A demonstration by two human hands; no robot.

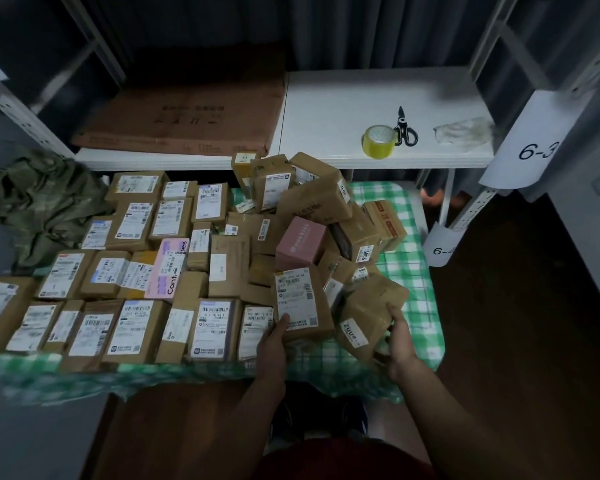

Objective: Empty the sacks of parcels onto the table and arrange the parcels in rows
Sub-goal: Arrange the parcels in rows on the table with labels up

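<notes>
Far left, an empty sack [39,199] lies crumpled off the table's edge — coarse woven stuff in camouflage green, slack and creased, so by my reading the emptying is done or nearly so. Next to it, the arranged parcels [118,271] cover the left half of the table [413,306]: brown cardboard boxes, mostly flat and rectangular, white barcode labels up, sides touching in rough rows; one pale pink printed box [168,268] sits among them. The table wears a green-and-white checked cloth, soft and slightly rumpled at the front hem. Middle to right, the unsorted heap [312,209] stands — boxes tilted, leaning on one another, a matte pink box [300,242] on its slope, some wrapped in glossy brown tape. I judge roughly two thirds laid out, this heap left. My left hand [274,336] grips the near lower corner of an upright labelled box [300,301], thumb on its label. My right hand [400,337], well apart from the left, holds a wrinkled tape-wrapped parcel [368,313] from below and the side, fingers curled round its edge. Behind, on a white shelf [326,109]: a flat brown carton [187,116], a yellowish tape roll [378,140], black scissors [404,128], a clear crumpled plastic bag [465,131].
</notes>
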